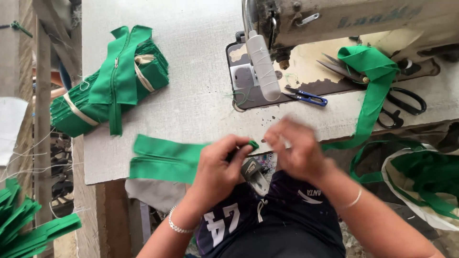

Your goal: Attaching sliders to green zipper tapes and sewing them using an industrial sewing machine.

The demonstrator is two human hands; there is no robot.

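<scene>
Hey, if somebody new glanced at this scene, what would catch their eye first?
Probably the bright green cloth: a tied bundle of green pieces lies at the table's far left, and a flat green strip hangs over the near edge. At the centre, the left hand pinches that strip's end while the blurred right hand works beside it. Behind them stands a worn sewing machine, a green band draped over its base.

Head camera, looking steeply down, close over table

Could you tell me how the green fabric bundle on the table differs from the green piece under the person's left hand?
The fabric bundle is a thick stack tied with pale bands; the green piece is thin and untied. The bundle lies untouched; the left hand pinches the piece's end. Both are the same green.
</scene>
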